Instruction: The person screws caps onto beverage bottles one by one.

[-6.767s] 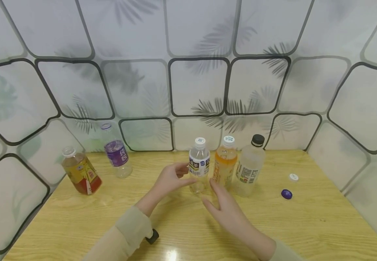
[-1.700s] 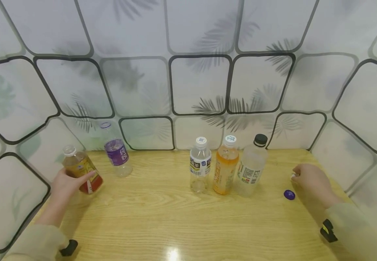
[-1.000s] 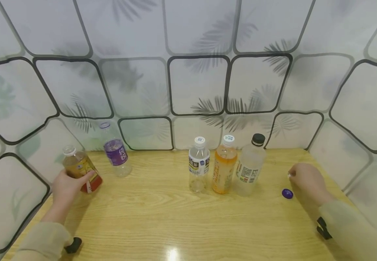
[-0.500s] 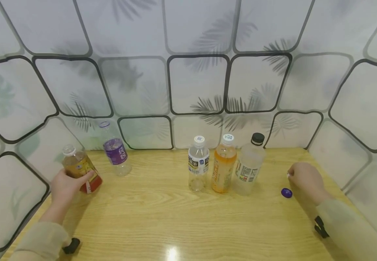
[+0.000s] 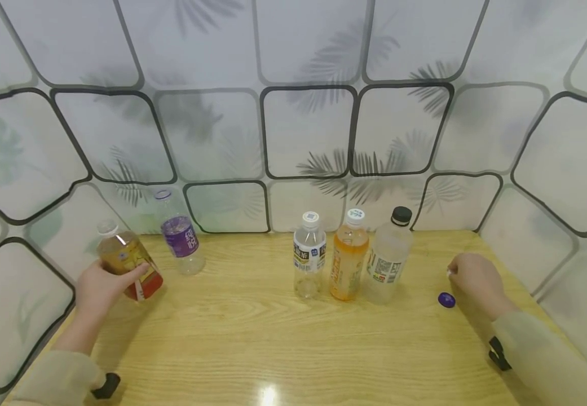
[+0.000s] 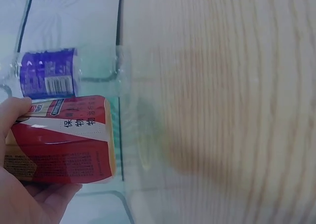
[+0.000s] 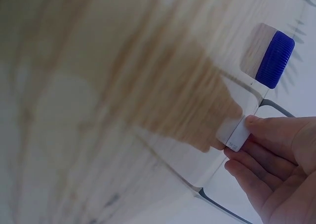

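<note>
My left hand (image 5: 101, 286) grips a bottle (image 5: 127, 256) with a yellow and red label, thumb across its front. No cap sits on its neck, and dark red liquid shows low in it. In the left wrist view, the red side of the bottle (image 6: 64, 145) fills the grasp, its base close to the tabletop. At the right, my right hand (image 5: 477, 280) pinches a white bottle cap (image 7: 239, 135) between thumb and fingers, right at the table surface. A purple-blue bottle cap (image 5: 446, 300) lies just in front of that hand.
An uncapped bottle with a purple label (image 5: 181, 239) stands beside the left hand's bottle. Mid-table, a white-capped clear bottle (image 5: 309, 259), an orange-labelled bottle (image 5: 349, 262) and a black-capped bottle (image 5: 388, 259) stand in a row. A patterned backdrop (image 5: 308, 135) encloses the wooden table (image 5: 273, 344).
Both hands have left the middle bottles: the left took hold of the yellow-red bottle, the right the white cap. In the last half second that bottle has shifted slightly right.
</note>
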{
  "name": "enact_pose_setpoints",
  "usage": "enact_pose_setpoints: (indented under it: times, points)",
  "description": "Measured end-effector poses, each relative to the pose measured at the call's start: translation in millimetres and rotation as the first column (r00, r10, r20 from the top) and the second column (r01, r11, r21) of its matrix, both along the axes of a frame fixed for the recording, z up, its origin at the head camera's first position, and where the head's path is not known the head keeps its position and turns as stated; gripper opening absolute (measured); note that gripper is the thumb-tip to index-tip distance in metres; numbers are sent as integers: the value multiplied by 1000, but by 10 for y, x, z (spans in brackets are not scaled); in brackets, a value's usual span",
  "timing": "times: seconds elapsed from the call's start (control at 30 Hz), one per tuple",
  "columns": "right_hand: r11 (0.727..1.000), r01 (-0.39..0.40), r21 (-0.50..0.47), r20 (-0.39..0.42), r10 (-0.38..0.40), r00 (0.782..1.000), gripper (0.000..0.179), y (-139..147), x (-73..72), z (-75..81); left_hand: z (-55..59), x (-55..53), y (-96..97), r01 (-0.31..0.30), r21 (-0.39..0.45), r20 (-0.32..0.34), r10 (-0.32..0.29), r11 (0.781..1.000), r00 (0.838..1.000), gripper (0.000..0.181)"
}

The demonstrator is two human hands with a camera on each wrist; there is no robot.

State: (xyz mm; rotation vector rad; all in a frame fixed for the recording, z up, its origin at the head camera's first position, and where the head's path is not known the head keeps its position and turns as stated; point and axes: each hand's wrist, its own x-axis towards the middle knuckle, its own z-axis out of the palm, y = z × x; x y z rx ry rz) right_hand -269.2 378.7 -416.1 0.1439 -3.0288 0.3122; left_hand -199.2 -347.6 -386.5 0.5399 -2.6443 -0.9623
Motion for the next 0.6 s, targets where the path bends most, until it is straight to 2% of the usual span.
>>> enact_pose_setpoints:
  times: [0.2, 0.33, 0.47, 0.6]
  points:
    - [1000, 2, 5, 2, -2, 1000, 14, -9, -3, -4, 71, 35, 175, 9, -3, -30, -9, 1000, 1000, 67]
    - [1000, 4, 9, 10, -4, 1000, 13, -2, -12, -25, 112, 48, 322, 53, 38, -46, -51, 998, 998, 68]
    - [1000, 13, 17, 22, -13, 1000, 13, 7, -28, -17, 176, 68, 516, 82, 82, -57, -77, 993, 995, 69]
    - [1000, 21, 19, 34, -21, 999, 14, 11, -33, -15, 265, 119, 759, 119, 90, -62, -114, 989, 992, 68]
